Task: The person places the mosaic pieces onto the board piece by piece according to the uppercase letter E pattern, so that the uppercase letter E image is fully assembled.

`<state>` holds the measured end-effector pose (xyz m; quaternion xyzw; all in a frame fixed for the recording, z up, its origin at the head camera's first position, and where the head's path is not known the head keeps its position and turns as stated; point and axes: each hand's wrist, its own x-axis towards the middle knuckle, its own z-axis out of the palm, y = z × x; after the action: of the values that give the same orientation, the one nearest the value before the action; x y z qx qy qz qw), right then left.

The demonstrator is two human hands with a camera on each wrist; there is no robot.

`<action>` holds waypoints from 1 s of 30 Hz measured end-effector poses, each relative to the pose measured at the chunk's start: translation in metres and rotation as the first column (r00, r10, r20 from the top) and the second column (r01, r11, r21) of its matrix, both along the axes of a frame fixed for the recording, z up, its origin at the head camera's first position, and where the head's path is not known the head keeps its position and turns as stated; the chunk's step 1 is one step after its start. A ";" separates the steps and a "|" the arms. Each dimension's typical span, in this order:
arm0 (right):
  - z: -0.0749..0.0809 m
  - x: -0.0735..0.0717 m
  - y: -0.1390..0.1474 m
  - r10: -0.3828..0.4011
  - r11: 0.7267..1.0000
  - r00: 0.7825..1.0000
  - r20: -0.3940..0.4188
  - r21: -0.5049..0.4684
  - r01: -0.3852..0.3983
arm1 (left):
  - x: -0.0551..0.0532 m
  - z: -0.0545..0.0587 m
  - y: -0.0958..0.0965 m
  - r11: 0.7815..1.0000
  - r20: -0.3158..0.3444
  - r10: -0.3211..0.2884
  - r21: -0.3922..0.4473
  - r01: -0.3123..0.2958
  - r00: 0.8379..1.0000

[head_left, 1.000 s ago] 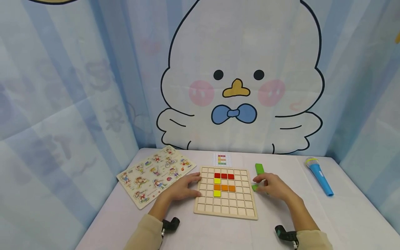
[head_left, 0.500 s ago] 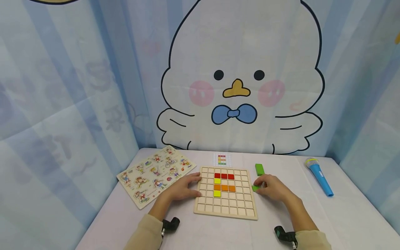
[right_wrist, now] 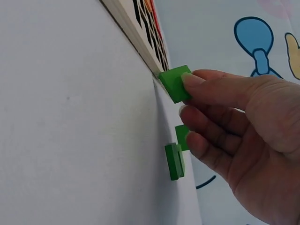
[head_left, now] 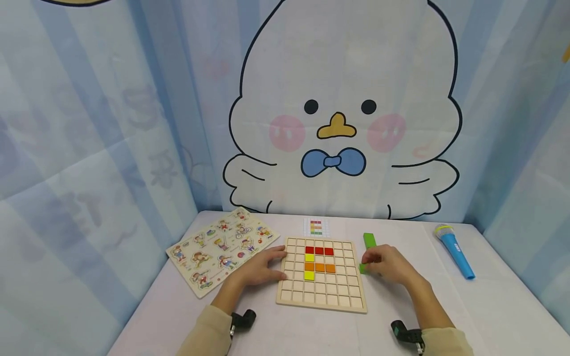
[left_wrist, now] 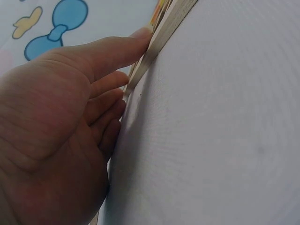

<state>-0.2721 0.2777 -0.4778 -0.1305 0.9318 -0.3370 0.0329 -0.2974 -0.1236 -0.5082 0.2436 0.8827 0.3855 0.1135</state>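
My right hand [head_left: 388,262], at the board's right side, pinches a square green tile [right_wrist: 172,85] between thumb and index finger; the other fingers curl loosely below. Two more green tiles show beyond it: one tilted tile [right_wrist: 174,161] and another green tile [right_wrist: 182,137] partly behind the fingertips. The wooden grid board [head_left: 320,299] holds a row of red tiles [head_left: 319,251], a row of orange tiles [head_left: 319,267] and two yellow tiles [head_left: 309,276] in its squares. Along the left edge my left hand [head_left: 261,267] rests with relaxed fingers, its thumb touching the rim.
Behind the board lies a small card [head_left: 316,228] printed with coloured squares. A picture puzzle board [head_left: 222,252] is at the left, near my left forearm. To the right is a blue toy microphone [head_left: 457,254]. A curtain [head_left: 338,193] with a cartoon bird backs the table.
The right hand stays beside the board with only small finger shifts, and the green tile in it now stands more upright. The left hand and the tiles on the board have not moved.
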 end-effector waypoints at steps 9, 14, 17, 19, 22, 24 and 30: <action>0.010 0.003 -0.014 0.022 0.972 0.996 0.084 -0.234 -0.001 | 0.000 0.000 -0.001 1.000 -0.004 -0.006 0.003 0.006 1.000; 0.009 0.002 -0.023 0.053 0.947 0.997 0.061 -0.319 -0.031 | 0.000 0.000 0.000 1.000 -0.003 -0.007 0.002 0.007 1.000; 0.007 0.001 -0.028 0.065 0.938 0.997 0.037 -0.344 -0.048 | 0.001 0.000 0.000 1.000 -0.001 -0.007 0.002 0.007 1.000; 0.005 0.002 -0.032 0.061 0.933 0.998 0.033 -0.358 -0.045 | 0.001 0.001 0.000 1.000 0.002 -0.006 0.002 0.006 1.000; 0.004 0.002 -0.039 0.054 0.928 0.997 0.046 -0.371 -0.033 | 0.001 0.002 0.000 1.000 0.002 -0.006 0.001 0.006 1.000; 0.004 0.002 -0.043 0.055 0.925 0.997 0.062 -0.378 -0.028 | 0.000 0.001 0.000 1.000 0.001 -0.007 0.001 0.007 1.000; 0.003 0.003 -0.054 0.101 0.944 0.993 0.057 -0.320 -0.077 | 0.000 0.000 -0.001 1.000 -0.002 -0.009 0.001 0.009 1.000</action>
<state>-0.2694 0.2236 -0.4749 -0.1637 0.8569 -0.4850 0.0607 -0.2974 -0.1244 -0.5082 0.2481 0.8814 0.3852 0.1145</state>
